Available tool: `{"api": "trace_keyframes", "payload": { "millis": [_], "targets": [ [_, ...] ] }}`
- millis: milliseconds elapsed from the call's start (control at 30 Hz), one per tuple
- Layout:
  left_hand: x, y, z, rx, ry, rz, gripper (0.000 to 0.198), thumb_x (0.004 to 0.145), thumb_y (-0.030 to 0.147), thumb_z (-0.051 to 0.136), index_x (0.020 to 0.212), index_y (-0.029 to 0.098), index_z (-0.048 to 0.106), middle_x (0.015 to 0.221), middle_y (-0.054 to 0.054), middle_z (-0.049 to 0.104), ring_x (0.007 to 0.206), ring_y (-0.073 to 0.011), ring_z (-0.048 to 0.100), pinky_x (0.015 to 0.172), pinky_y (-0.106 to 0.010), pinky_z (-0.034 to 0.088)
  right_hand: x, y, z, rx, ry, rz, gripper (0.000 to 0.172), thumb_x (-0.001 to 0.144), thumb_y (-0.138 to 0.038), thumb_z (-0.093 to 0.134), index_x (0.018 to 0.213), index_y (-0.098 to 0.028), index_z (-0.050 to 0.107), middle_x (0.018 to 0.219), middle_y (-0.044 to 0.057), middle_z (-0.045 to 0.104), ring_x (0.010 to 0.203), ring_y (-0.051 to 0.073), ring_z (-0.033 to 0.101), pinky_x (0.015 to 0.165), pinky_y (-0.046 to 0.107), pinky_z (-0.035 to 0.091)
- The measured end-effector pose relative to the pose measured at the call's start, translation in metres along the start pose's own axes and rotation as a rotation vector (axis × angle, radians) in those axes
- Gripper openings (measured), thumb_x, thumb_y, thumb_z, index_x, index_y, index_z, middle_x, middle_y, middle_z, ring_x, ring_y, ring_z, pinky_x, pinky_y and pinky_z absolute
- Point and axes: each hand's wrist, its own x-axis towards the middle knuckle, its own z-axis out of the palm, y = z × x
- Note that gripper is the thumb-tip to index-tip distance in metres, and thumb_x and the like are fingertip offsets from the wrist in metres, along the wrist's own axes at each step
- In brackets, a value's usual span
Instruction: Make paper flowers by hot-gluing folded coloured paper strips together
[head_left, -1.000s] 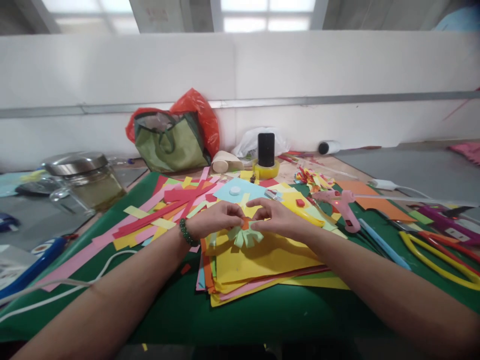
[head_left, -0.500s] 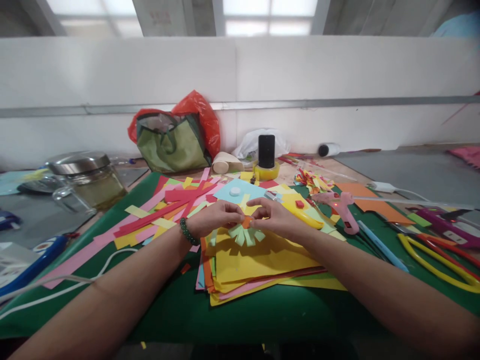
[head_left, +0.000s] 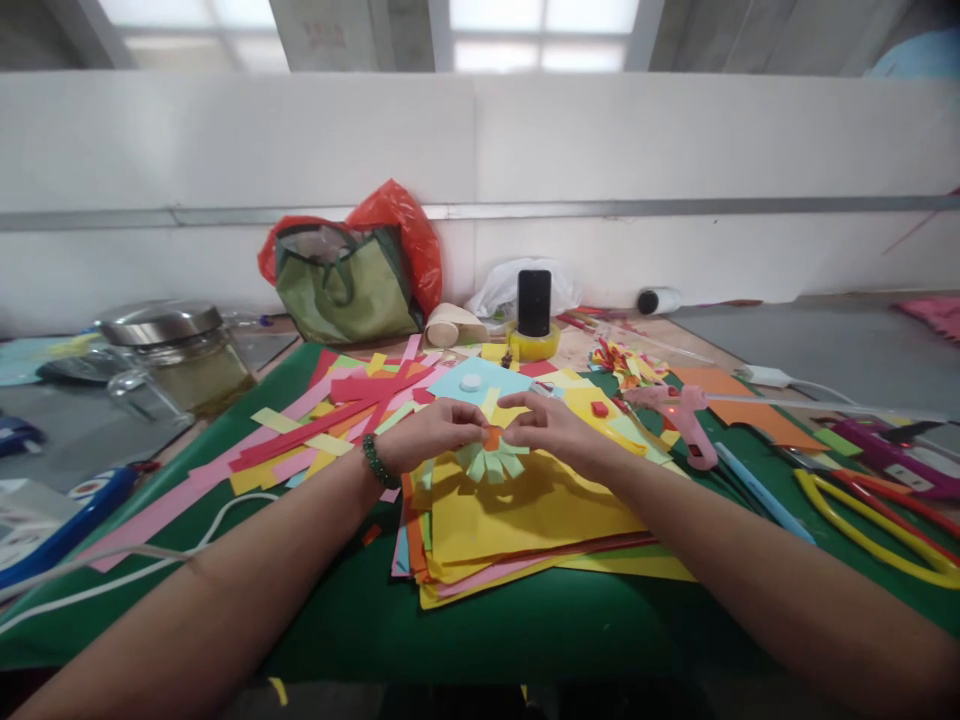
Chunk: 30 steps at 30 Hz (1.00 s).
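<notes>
Kept a lidded glass jar (head_left: 202,378) toward the left end of the worktop (head_left: 571,354), past the slanting left edge of a green cover (head_left: 600,630). Let a white cable (head_left: 169,566) run beside the left forearm (head_left: 247,580), and paper strips (head_left: 300,440) sprawl toward the far edge, short of a green bag (head_left: 345,290). Pinched a small orange piece (head_left: 491,437) between thumb and fingertips of the left hand (head_left: 442,433), above the paper stack (head_left: 517,525), with pale green fringed paper (head_left: 491,466) fanned toward the stack's near edge. Raised or tilted that fringe slightly farther from the edge than half a second earlier, and eased the right fingertips a little off the orange; suggested a small adjustment, with handling unfinished. Curved the right hand (head_left: 551,432) around the far side, thumb and forefinger parted, with contact too unclear to tell. Left plain green cover between the forearms, from the stack to the worktop's near edge: the widest room for moving. Offered tighter ground rightward, with a pink glue gun (head_left: 696,440), a blue tool (head_left: 769,500) near the right forearm (head_left: 720,545), and yellow-handled scissors (head_left: 825,512) toward the right end.
</notes>
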Motion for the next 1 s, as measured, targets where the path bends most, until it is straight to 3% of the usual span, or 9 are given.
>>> {"api": "trace_keyframes", "payload": {
  "millis": [167,333,533,600,667,767,833,900,1000],
  "targets": [
    [0.001,-0.002,0.003,-0.021,0.002,-0.002,0.026,0.063,0.041,0.065,0.071,0.017,0.06,0.065,0.003,0.052,0.06,-0.0105,0.043,0.056,-0.024,0.033,0.005,0.01,0.004,0.002,0.019,-0.06,0.049,0.061,-0.025,0.068,0.106,-0.016,0.052,0.059,-0.007,0.054,0.055,0.011,0.047,0.054,0.024,0.032],
    [0.002,-0.004,0.004,-0.063,-0.015,-0.044,0.023,0.062,0.039,0.064,0.066,0.017,0.058,0.062,0.004,0.048,0.057,-0.0097,0.044,0.053,-0.023,0.037,0.007,0.013,0.004,-0.056,0.05,-0.084,0.048,0.064,-0.026,0.068,0.107,-0.016,0.05,0.061,-0.006,0.056,0.055,0.011,0.048,0.053,0.024,0.032],
    [0.004,-0.009,0.002,0.076,-0.015,-0.027,0.03,0.065,0.046,0.065,0.071,0.017,0.061,0.064,0.002,0.052,0.057,-0.0112,0.045,0.052,-0.023,0.036,0.01,0.019,0.0,-0.331,0.09,-0.089,0.038,0.081,-0.043,0.058,0.108,-0.017,0.055,0.057,-0.005,0.052,0.053,0.013,0.047,0.051,0.025,0.032],
    [0.005,-0.01,-0.006,0.172,0.104,0.042,0.036,0.067,0.052,0.065,0.072,0.017,0.061,0.066,0.001,0.055,0.061,-0.013,0.047,0.054,-0.024,0.037,0.012,0.021,-0.003,-0.426,0.159,-0.126,0.031,0.083,-0.043,0.055,0.101,-0.018,0.057,0.065,-0.001,0.058,0.06,0.015,0.051,0.056,0.027,0.037],
    [0.007,-0.01,-0.019,0.189,0.318,0.154,0.039,0.071,0.056,0.06,0.072,0.017,0.059,0.069,0.0,0.057,0.067,-0.0145,0.05,0.059,-0.024,0.039,0.013,0.022,-0.007,-0.462,0.261,-0.224,0.028,0.084,-0.044,0.053,0.095,-0.018,0.059,0.068,0.0,0.057,0.063,0.016,0.051,0.06,0.029,0.039],
    [0.009,-0.009,-0.036,0.109,0.638,0.222,0.034,0.079,0.05,0.052,0.072,0.017,0.056,0.069,-0.001,0.055,0.067,-0.0143,0.049,0.062,-0.025,0.039,0.009,0.014,-0.012,-0.433,0.451,-0.416,0.026,0.085,-0.042,0.05,0.096,-0.02,0.058,0.064,-0.002,0.051,0.06,0.015,0.048,0.059,0.029,0.041],
    [0.009,-0.007,-0.038,0.125,0.744,0.239,0.031,0.081,0.045,0.048,0.071,0.017,0.056,0.066,-0.001,0.055,0.065,-0.0143,0.049,0.062,-0.025,0.038,-0.003,0.0,-0.014,-0.448,0.569,-0.518,0.024,0.087,-0.04,0.049,0.1,-0.021,0.058,0.066,-0.001,0.052,0.062,0.016,0.05,0.061,0.03,0.043],
    [0.005,-0.005,-0.029,0.242,0.68,0.27,0.033,0.083,0.044,0.045,0.068,0.017,0.057,0.066,-0.002,0.057,0.066,-0.0151,0.051,0.062,-0.025,0.038,-0.022,-0.018,-0.016,-0.52,0.608,-0.574,0.023,0.089,-0.04,0.048,0.099,-0.022,0.058,0.074,0.002,0.059,0.067,0.017,0.054,0.064,0.03,0.044],
    [-0.005,0.001,-0.004,0.564,0.361,0.293,0.038,0.085,0.044,0.046,0.061,0.017,0.06,0.069,-0.005,0.063,0.068,-0.0166,0.054,0.063,-0.027,0.038,-0.059,-0.035,-0.024,-0.755,0.456,-0.535,0.027,0.089,-0.048,0.048,0.09,-0.025,0.061,0.073,0.004,0.062,0.064,0.018,0.056,0.058,0.03,0.041]
  ]
}}
